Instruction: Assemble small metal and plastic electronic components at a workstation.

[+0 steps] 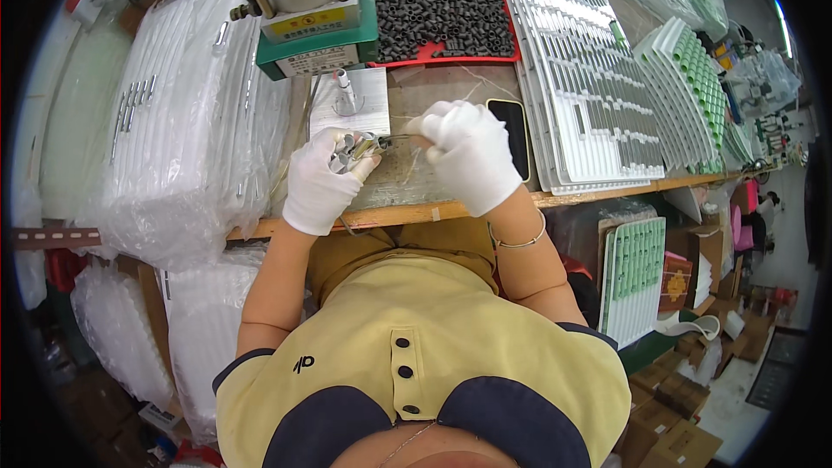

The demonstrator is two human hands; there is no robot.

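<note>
My left hand (319,186), in a white glove, is closed around several short shiny metal tubes (354,149), their open ends facing up and toward the right. White-gloved too, my right hand (472,156) is closed just to the right of them. A thin dark rod (400,136) runs from its fingers to the tubes; its grip end is hidden. Both hands are over the worktable's near part. Beyond my left hand, a small upright metal post (343,82) stands on a flat silver plate (374,100), below a green press (316,48).
A red tray (515,26) of small black fittings (442,0) lies at the back. A phone (511,134) rests right of my right hand, beside stacked white racks (563,95) of metal tubes. Plastic-wrapped packs (186,121) fill the left. The table's wooden edge (416,212) runs before me.
</note>
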